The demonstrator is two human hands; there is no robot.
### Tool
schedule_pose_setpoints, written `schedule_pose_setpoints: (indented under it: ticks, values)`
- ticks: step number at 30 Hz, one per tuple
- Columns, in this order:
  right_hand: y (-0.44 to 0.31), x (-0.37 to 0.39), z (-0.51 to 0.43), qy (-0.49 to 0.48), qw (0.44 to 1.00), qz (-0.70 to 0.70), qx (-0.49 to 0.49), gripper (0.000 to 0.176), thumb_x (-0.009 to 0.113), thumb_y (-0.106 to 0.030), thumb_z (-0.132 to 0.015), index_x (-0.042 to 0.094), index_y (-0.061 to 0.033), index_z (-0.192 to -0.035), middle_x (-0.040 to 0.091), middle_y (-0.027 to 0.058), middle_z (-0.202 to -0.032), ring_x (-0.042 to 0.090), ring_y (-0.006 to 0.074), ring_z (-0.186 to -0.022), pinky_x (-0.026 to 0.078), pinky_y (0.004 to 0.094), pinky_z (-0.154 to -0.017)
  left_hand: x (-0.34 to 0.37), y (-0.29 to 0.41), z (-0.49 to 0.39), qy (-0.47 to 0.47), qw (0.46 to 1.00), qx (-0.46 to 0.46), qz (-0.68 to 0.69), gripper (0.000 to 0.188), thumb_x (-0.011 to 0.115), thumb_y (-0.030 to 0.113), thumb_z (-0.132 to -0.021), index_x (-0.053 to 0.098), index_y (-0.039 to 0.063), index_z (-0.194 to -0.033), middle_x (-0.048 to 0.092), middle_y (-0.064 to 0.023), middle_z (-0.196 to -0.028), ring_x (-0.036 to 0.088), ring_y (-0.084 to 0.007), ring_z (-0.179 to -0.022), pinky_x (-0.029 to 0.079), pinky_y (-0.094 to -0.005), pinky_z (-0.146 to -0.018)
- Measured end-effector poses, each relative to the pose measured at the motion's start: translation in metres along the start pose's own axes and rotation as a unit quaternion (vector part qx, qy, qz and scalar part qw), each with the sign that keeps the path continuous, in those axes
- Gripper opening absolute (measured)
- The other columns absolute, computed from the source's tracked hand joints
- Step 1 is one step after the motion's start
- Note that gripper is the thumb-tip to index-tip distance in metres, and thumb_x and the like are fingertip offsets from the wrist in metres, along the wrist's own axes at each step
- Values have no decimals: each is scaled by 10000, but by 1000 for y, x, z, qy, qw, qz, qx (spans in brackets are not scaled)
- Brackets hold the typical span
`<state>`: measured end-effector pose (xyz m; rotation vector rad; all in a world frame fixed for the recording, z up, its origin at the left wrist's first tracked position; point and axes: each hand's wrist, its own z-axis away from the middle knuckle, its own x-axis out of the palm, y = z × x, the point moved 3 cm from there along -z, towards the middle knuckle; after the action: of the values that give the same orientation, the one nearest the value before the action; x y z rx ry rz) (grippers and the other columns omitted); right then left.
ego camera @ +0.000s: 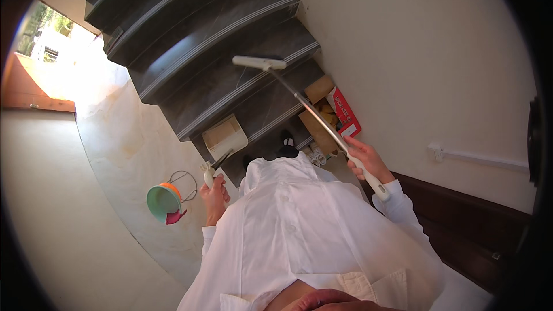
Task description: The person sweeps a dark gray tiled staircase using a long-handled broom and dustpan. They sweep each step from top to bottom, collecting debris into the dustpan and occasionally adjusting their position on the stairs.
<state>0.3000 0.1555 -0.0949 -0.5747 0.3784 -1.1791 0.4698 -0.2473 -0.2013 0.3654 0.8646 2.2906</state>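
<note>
My right hand (367, 160) is closed around the white grip of a long-handled broom (317, 116) with a metal pole. Its flat white head (259, 62) is over the dark stair treads, a dark strip along its far side; whether it touches is unclear. On the left, my left hand (217, 193) grips the white upper end of a handle (208, 178). A dark shaft runs from there towards a white dustpan (231, 138) lying on a low step. Nothing in the pan can be made out clearly.
Dark stone stairs (207, 47) with striped edges rise ahead. An open cardboard box (317, 129), a red box (344, 110) and white shoes (317, 154) stand by the right wall. Lower left are a green basin (162, 205) and a wire stand (190, 181). My shoe (287, 139) is on a step.
</note>
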Motion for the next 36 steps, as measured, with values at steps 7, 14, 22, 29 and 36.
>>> schedule_pose_setpoints:
  ticks: [7,14,22,29,36]
  values:
    - [6,-50,-163,87,987,-130,-35,600,477,-249,-1064,271,-267,-1626,528,53,-722,427,107,-482,400,277,-418,-4,-5,-3,-6,1000,2,3,274,719,212,-908,548,63,-756,413,31,-543,357,-85,-405,261,-291,-396]
    - [49,-13,-142,41,998,-45,22,634,480,-237,-1052,237,-242,-1637,534,52,-740,460,112,-479,444,281,-427,-6,-2,-4,-5,1000,-7,5,251,718,195,-924,579,54,-769,444,25,-553,391,-100,-419,315,-301,-408]
    - [65,28,-62,-115,987,104,37,618,514,-192,-1053,288,-131,-1625,504,11,-768,464,86,-557,423,273,-479,-2,-4,-8,-15,1000,4,8,247,718,185,-922,582,39,-777,460,13,-549,403,-105,-406,320,-302,-393]
    - [14,22,-28,-168,978,119,30,591,513,-177,-1056,314,-98,-1607,520,16,-759,483,69,-556,411,230,-459,0,-2,-4,31,999,22,-13,260,709,188,-923,565,37,-768,451,11,-540,399,-106,-399,312,-303,-389]
    - [-30,-14,-63,-12,1000,-8,4,610,494,-214,-1053,277,-144,-1618,545,44,-741,453,88,-488,413,255,-409,-1,-15,-7,70,997,27,-4,275,707,188,-923,550,44,-748,441,16,-532,392,-97,-401,292,-297,-385]
